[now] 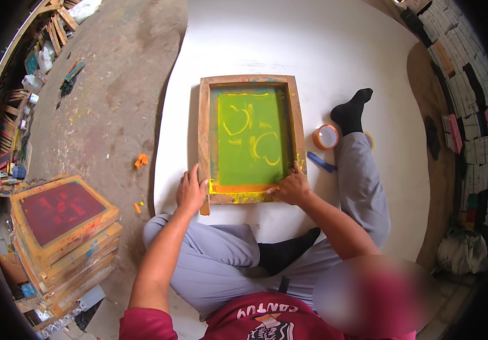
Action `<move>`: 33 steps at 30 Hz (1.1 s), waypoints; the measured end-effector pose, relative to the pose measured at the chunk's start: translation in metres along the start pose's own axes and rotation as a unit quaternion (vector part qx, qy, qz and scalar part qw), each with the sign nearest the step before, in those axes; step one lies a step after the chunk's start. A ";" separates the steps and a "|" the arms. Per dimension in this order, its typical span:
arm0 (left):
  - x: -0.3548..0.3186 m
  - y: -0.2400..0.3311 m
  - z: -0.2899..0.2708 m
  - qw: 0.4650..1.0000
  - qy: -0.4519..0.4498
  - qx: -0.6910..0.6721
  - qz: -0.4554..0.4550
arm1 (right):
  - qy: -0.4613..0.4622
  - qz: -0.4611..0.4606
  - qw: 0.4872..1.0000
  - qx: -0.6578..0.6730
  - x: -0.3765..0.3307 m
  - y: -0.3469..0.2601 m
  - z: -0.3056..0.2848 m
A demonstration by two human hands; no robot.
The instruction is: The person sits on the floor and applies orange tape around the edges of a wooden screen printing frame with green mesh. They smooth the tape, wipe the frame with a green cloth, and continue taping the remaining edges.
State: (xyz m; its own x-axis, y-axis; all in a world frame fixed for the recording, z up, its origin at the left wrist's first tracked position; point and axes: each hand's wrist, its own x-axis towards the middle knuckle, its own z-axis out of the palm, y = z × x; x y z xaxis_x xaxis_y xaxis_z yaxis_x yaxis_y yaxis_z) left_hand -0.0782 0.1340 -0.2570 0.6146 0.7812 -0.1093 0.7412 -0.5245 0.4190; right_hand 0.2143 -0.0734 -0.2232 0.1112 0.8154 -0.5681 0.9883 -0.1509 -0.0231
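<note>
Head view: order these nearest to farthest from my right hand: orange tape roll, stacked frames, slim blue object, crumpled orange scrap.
1. Slim blue object: just right of the right hand, slightly beyond.
2. Orange tape roll: right, farther up the white sheet.
3. Crumpled orange scrap: left, on the floor.
4. Stacked frames: far left.

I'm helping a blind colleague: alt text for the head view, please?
A seated person has left hand and right hand on a rectangular wooden frame with a green panel, atop a white sheet; a round orange tape roll is nearby.
</note>
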 end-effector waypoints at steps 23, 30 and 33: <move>-0.012 0.026 0.004 0.936 -0.103 0.137 0.306 | 0.038 0.007 0.999 0.009 -0.006 -0.016 0.023; -0.020 0.027 0.006 0.941 -0.088 0.110 0.309 | 0.195 -0.038 0.967 0.158 -0.001 -0.064 0.030; -0.019 0.028 0.007 0.943 -0.077 0.107 0.306 | 0.220 -0.065 0.951 0.205 0.017 -0.093 0.024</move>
State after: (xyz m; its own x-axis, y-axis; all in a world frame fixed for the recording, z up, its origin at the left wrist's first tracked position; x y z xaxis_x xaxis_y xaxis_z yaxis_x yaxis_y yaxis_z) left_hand -0.0676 0.1022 -0.2497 0.9646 0.2603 -0.0415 0.2621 -0.9303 0.2567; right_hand 0.1217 -0.0587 -0.2507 0.1136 0.9835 -0.1408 0.8829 -0.1650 -0.4396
